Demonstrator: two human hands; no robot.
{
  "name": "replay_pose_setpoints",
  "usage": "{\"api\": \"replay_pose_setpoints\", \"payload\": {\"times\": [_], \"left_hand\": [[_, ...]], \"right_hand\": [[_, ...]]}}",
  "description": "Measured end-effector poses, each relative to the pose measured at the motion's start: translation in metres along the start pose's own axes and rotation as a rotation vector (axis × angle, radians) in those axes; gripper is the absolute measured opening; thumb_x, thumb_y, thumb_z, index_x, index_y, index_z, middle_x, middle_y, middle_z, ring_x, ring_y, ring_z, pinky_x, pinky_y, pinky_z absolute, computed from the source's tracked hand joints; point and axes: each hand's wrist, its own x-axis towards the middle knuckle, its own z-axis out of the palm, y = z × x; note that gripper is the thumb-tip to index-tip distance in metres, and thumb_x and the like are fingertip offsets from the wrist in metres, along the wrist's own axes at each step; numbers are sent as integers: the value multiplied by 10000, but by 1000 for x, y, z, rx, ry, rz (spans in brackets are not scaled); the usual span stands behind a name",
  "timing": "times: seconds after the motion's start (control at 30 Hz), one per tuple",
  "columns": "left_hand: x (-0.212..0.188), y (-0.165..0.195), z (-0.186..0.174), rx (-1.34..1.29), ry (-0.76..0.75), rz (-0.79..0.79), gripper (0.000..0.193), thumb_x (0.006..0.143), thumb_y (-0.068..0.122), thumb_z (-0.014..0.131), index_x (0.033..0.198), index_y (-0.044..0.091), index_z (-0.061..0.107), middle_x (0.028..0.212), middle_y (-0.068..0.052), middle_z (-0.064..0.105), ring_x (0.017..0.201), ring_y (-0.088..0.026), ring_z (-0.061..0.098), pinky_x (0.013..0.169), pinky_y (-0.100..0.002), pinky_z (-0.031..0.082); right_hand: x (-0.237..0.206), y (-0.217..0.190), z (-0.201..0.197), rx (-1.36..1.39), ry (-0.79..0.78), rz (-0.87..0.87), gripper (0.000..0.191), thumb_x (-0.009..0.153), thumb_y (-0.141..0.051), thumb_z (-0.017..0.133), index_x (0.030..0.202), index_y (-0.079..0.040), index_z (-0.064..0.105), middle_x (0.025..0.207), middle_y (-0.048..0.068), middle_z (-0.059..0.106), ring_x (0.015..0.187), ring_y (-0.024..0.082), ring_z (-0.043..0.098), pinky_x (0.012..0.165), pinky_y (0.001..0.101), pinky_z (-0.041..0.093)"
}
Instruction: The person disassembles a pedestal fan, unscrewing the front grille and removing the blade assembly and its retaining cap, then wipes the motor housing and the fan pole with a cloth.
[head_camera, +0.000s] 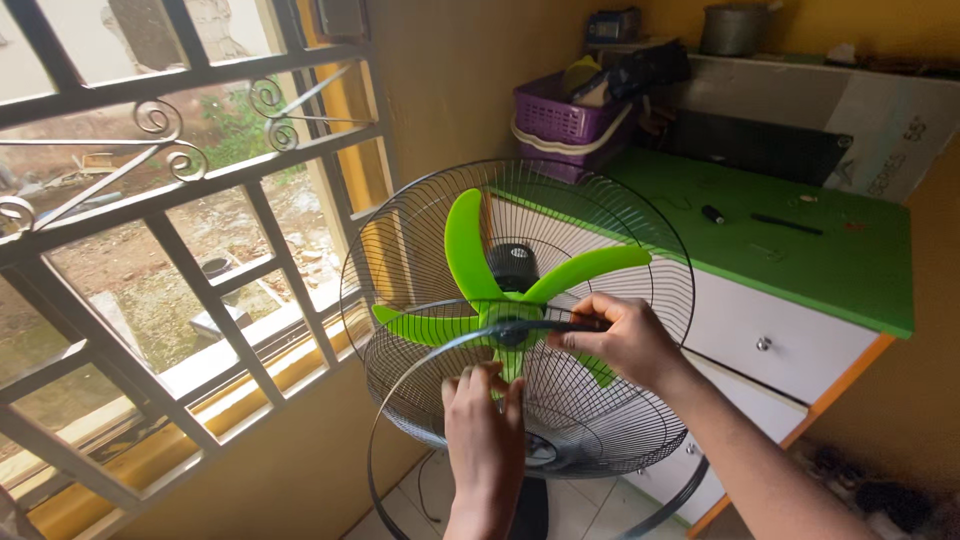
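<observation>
Two hands worked at the standing fan by the barred window (150, 250): my left hand (485, 420) was curled with its fingertips pinched on the thin dark wire ring (420, 372) of the loose front guard, and my right hand (625, 338) was closed around the same ring higher up, near the hub. That round black wire front grille (560, 420) hung in front of the bright green plastic fan blades (500, 290), tilted forward and down, so its face pointed toward me and the floor while the rear black wire cage (400, 240) stayed upright behind the blades. The fan's long axis ran vertically down its stand, whose lower part I could barely make out; the blades' axle pointed roughly out toward my chest. I judged the risk plainly: held only at two points on one side, the grille could swing or slip and snag a blade, or bend its thin wires. Fingers pushed between the wires could be nipped too. Behind the fan stood the green-topped white bench (800, 250) carrying a purple plastic basket (560, 118).
</observation>
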Motion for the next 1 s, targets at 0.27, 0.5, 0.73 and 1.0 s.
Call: {"api": "replay_pose_setpoints", "payload": {"times": [0.27, 0.5, 0.73, 1.0], "left_hand": [[-91, -71, 56, -660, -414, -869, 650, 824, 178, 799, 1414, 16, 580, 1221, -122, 781, 1165, -252, 746, 962, -419, 573], [-140, -52, 120, -970, -775, -1770, 908, 837, 630, 615, 1430, -13, 374, 1156, -308, 580, 1185, -486, 584, 926, -638, 535], [-272, 23, 210, -861, -1261, -1744, 328, 875, 262, 532, 979, -50, 537, 922, -293, 606, 859, -418, 641, 764, -567, 572], [-396, 269, 200, -954, -1491, -1175, 356, 772, -33, 590, 1075, 15, 410, 847, -172, 535, 723, -304, 566, 595, -494, 496]], "right_hand": [[-66, 53, 26, -164, 4, -22, 480, 585, -446, 949, 835, -90, 746, 709, 52, 748, 633, 186, 703, 637, 336, 549], [-185, 110, 12, -220, 131, 44, 413, 626, -394, 926, 836, -102, 723, 751, 97, 725, 702, 312, 711, 630, 418, 546], [-356, 134, -40, -425, 427, 127, 177, 784, -147, 831, 826, -103, 665, 797, 71, 691, 745, 329, 696, 616, 441, 538], [-540, 119, -159, -803, 746, 239, 296, 679, -151, 854, 888, -94, 651, 832, 85, 654, 709, 314, 666, 580, 418, 534]]}}
